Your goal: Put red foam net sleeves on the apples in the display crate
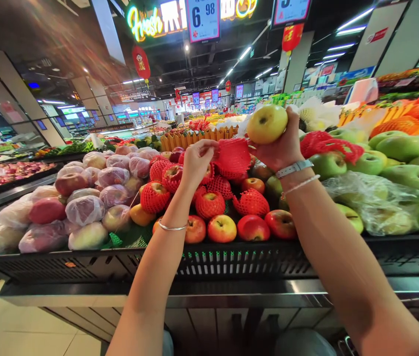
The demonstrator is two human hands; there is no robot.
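Centre frame: cupping a round yellow-green apple [267,123], likely firm yet bruisable, in the closed right hand [281,151]; pinching the edge of a soft red foam net [232,157] with the left hand [195,162].

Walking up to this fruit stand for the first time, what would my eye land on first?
The right hand holds a yellow-green apple above the middle of the display, while the left hand pinches a red foam net beside it. Below them lie red apples, some in red nets; plastic-wrapped fruit is piled on the left and green apples on the right.
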